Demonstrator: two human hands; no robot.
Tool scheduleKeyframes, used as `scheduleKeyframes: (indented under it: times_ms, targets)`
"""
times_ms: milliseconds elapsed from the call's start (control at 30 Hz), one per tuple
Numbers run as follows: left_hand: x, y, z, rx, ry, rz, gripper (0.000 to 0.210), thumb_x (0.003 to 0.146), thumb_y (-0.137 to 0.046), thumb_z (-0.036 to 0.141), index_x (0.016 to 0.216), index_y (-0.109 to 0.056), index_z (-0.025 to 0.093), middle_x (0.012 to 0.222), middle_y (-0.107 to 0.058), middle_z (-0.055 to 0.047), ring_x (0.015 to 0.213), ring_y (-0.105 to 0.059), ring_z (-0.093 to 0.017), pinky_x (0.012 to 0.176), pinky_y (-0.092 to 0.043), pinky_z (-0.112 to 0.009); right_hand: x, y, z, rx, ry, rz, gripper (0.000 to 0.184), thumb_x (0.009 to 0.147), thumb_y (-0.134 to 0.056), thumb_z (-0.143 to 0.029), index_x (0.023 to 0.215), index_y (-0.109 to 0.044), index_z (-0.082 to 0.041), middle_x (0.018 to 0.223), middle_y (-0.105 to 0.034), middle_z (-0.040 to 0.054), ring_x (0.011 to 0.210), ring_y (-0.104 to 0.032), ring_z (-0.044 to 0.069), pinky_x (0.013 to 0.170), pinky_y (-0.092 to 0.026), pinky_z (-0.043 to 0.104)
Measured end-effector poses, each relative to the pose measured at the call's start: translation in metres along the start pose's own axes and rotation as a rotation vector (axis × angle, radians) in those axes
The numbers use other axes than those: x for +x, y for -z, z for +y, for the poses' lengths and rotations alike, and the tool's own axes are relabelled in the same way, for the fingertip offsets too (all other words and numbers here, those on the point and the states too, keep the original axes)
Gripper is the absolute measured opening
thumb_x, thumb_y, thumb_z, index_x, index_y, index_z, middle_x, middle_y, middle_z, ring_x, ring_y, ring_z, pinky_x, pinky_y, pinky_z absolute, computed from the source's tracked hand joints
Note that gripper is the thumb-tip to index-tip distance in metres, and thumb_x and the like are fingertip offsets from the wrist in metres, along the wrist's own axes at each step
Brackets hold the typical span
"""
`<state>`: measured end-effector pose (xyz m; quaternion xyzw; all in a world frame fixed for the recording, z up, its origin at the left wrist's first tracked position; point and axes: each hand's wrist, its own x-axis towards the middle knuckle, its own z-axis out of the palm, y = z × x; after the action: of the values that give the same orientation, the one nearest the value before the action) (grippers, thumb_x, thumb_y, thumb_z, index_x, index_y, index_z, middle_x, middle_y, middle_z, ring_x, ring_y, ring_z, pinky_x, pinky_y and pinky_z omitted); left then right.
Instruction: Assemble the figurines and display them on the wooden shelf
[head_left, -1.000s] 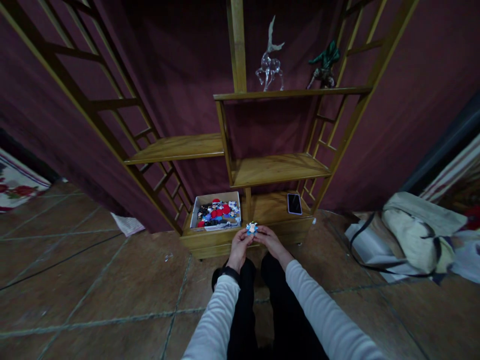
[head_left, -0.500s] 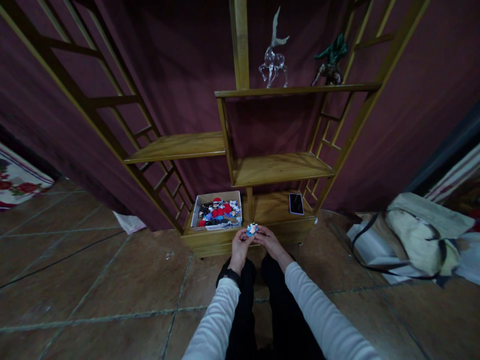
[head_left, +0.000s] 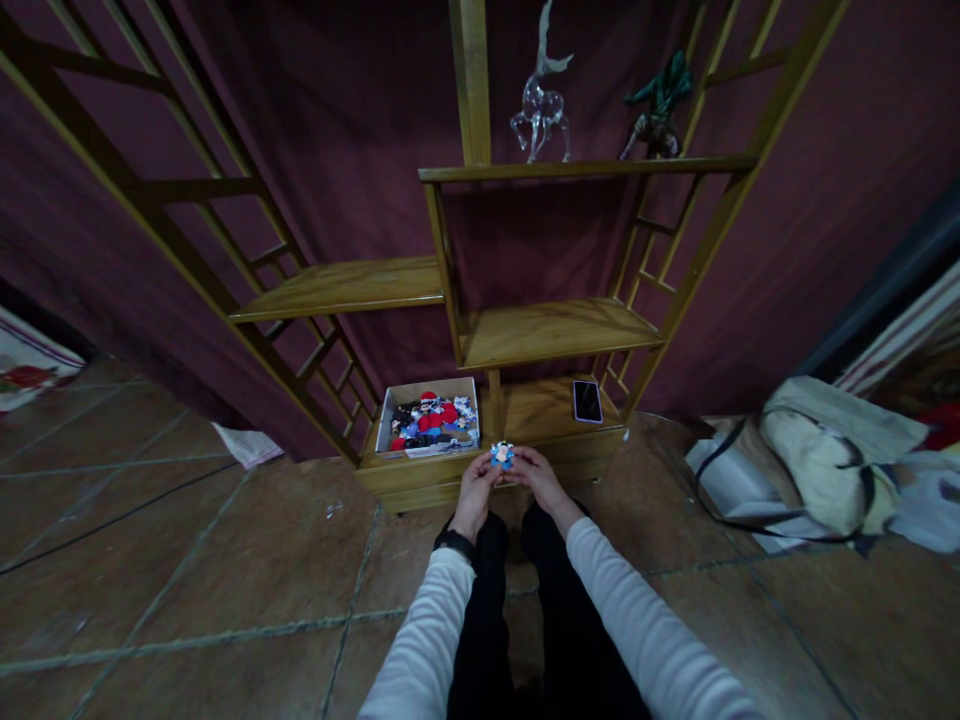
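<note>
- Nearest, white sleeves (head_left: 427,635) reach forward over black trousers (head_left: 484,620), toward the right front of the white box (head_left: 401,393); a dark band (head_left: 454,541) circles the left wrist.
- The left hand (head_left: 474,492) is just in front of the box's right front corner, fingers and thumb nearly closed on the left side of a small blue-and-white figurine (head_left: 502,455).
- The right hand (head_left: 545,482), farther right of the box, holds the figurine's other side with its fingertips, also nearly closed.
- That figurine is just off the box's right front corner, held up between both hands.
- The box holds a jumble of small red, black, white and blue figures (head_left: 435,420) and sits on the bottom shelf (head_left: 532,425).
- A dark-screened phone (head_left: 587,401) lies on that shelf, right of the box.
- Well right of the box, a pale bag (head_left: 814,460) lies on the tiled floor (head_left: 262,560).
- Above and right of the box, a clear deer (head_left: 541,115) and a green-and-brown statuette (head_left: 660,105) stand on the top shelf (head_left: 585,170).
- A maroon curtain (head_left: 360,180) hangs behind the box.
</note>
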<state>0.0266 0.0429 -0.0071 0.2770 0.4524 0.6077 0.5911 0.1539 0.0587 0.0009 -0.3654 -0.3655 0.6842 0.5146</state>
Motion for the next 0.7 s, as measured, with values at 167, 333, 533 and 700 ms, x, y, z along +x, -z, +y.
scheduleKeyframes:
  times_ms: [167,333,533,700]
  targets:
    - [-0.0018,-0.0021,0.0036,-0.052,0.043,-0.005,0.04,0.056,-0.077,0.03,0.09,-0.062,0.016,0.078,-0.063,-0.003,0.062,-0.057,-0.008,0.062,-0.044,-0.022,0.0009,-0.0013,0.0014,-0.018,0.007,0.042,0.036,0.058,-0.073,-0.039,0.086,-0.062,-0.02,0.086,-0.065,0.0026,0.072,-0.063,0.016,0.073,-0.051,0.036]
    - [-0.0033,0.0016,0.0083,-0.044,0.041,0.009,0.035,0.057,-0.077,0.032,0.084,-0.062,0.016,0.077,-0.064,-0.002,0.058,-0.056,-0.007,0.061,-0.045,-0.022,0.0016,-0.0015,0.0025,-0.052,-0.013,0.008,0.038,0.057,-0.073,-0.041,0.087,-0.062,-0.021,0.088,-0.065,0.0027,0.076,-0.063,0.018,0.075,-0.051,0.037]
    - [-0.0024,0.0062,0.008,-0.033,0.022,-0.008,0.035,0.054,-0.078,0.028,0.083,-0.062,0.016,0.073,-0.064,-0.002,0.063,-0.058,-0.009,0.063,-0.045,-0.023,0.0029,-0.0013,0.0028,-0.062,-0.018,-0.042,0.037,0.058,-0.073,-0.04,0.088,-0.062,-0.021,0.092,-0.065,0.0029,0.083,-0.062,0.018,0.079,-0.049,0.037]
    - [-0.0012,0.0065,0.0044,-0.018,-0.019,-0.028,0.036,0.053,-0.078,0.024,0.085,-0.063,0.016,0.069,-0.062,-0.001,0.063,-0.057,-0.01,0.064,-0.044,-0.023,0.0039,0.0002,0.0038,-0.02,0.02,-0.043,0.04,0.057,-0.074,-0.039,0.091,-0.063,-0.022,0.096,-0.065,0.0032,0.089,-0.061,0.019,0.082,-0.048,0.037]
